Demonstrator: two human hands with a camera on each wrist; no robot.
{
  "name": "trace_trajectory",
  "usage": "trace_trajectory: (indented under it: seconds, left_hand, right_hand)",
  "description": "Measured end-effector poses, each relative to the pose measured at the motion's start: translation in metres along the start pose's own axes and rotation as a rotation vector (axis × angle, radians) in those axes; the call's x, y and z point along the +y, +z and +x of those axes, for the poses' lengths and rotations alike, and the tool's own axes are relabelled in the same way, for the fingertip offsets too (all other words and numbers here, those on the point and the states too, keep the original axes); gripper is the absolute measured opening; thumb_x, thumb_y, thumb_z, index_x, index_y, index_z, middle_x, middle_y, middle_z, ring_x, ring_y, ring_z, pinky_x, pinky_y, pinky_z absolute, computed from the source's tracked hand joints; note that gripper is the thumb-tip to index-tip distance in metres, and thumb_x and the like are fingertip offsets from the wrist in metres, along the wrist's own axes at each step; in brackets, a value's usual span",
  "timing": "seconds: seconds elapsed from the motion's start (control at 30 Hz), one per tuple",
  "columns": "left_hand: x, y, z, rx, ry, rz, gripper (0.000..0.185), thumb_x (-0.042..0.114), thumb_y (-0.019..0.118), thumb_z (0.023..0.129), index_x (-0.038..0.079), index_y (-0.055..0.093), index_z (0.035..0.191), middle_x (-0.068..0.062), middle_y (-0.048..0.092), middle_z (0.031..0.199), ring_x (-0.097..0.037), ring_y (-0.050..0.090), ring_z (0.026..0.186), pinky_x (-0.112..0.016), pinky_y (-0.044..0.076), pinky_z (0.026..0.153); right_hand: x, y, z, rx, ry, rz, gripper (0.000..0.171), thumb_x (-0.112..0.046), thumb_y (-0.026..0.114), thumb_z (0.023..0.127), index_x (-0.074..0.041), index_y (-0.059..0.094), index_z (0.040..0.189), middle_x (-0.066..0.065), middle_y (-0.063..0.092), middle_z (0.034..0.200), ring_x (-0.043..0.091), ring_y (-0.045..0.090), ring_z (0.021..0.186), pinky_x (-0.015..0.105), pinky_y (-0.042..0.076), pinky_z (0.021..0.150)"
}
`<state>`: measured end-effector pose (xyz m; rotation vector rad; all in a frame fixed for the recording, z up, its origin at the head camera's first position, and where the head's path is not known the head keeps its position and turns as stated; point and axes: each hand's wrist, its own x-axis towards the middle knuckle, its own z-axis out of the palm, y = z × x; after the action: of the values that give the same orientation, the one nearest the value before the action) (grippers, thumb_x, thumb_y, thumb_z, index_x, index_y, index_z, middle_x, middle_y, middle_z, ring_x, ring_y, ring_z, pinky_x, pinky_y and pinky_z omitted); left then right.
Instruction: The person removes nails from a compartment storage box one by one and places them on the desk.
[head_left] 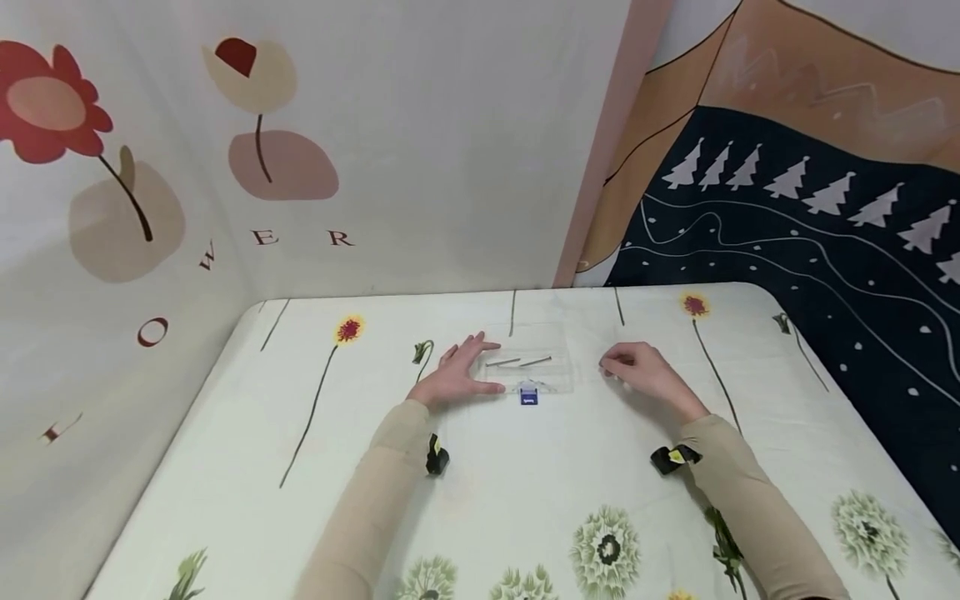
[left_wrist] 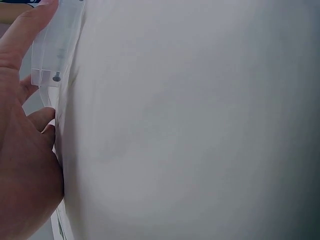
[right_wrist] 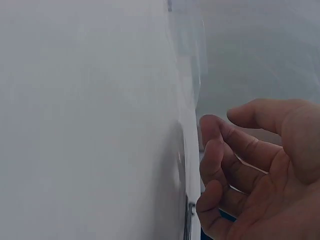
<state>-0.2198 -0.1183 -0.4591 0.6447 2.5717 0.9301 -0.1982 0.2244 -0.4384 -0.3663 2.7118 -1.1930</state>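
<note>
A clear plastic box with a blue latch lies on the table, its transparent lid folded back. Inside are two long grey nail-like pieces; one round metal head shows through the wall in the left wrist view. My left hand grips the box at its left end, thumb along the front and forefinger at the back. To the right of the box, my right hand hovers low over the table. In the right wrist view its fingers curl loosely, thumb apart from the forefinger, nothing between them.
A white cloth printed with flowers covers the table. Behind it hangs a pale curtain, and a dark tree-patterned cloth borders the right side. Black wrist cameras are strapped at both sleeves.
</note>
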Motion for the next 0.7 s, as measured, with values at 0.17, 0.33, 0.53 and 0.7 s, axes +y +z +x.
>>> trace_trajectory:
  seconds: [0.17,0.33,0.53,0.7]
  left_hand:
    - [0.001,0.000,-0.001,0.006,0.006,-0.015,0.079,0.042,0.074,0.083,0.016,0.037,0.148,-0.009,0.007,0.161,-0.021,0.000,0.146,-0.041,-0.003,0.116]
    - [0.001,0.000,-0.002,0.010,0.018,-0.018,0.079,0.042,0.074,0.083,0.014,0.038,0.147,-0.010,0.007,0.161,-0.023,0.001,0.147,-0.042,-0.003,0.116]
    - [0.001,0.001,-0.001,0.015,0.022,-0.006,0.079,0.041,0.074,0.083,0.013,0.038,0.147,-0.012,0.008,0.161,-0.024,0.002,0.147,-0.043,-0.002,0.116]
    - [0.001,0.001,0.000,0.018,0.017,0.007,0.079,0.041,0.074,0.083,0.013,0.038,0.147,-0.012,0.008,0.161,-0.025,0.002,0.146,-0.043,-0.002,0.116]
  right_hand:
    - [-0.012,0.016,0.008,0.000,-0.077,-0.011,0.019,-0.012,0.058,0.095,0.000,0.069,0.105,0.011,0.068,0.100,0.026,0.060,0.091,0.041,0.047,0.080]
    - [-0.021,0.026,0.012,0.012,-0.167,-0.011,0.020,-0.010,0.060,0.094,-0.002,0.068,0.110,0.017,0.060,0.116,0.034,0.055,0.105,0.049,0.046,0.086]
    - [-0.026,0.033,0.018,0.008,-0.229,-0.030,0.020,-0.008,0.061,0.093,-0.003,0.069,0.111,0.025,0.049,0.129,0.044,0.041,0.122,0.059,0.036,0.097]
    - [-0.027,0.039,0.022,-0.036,-0.224,-0.044,0.026,-0.009,0.062,0.092,-0.004,0.068,0.117,0.026,0.041,0.138,0.046,0.033,0.125,0.059,0.034,0.097]
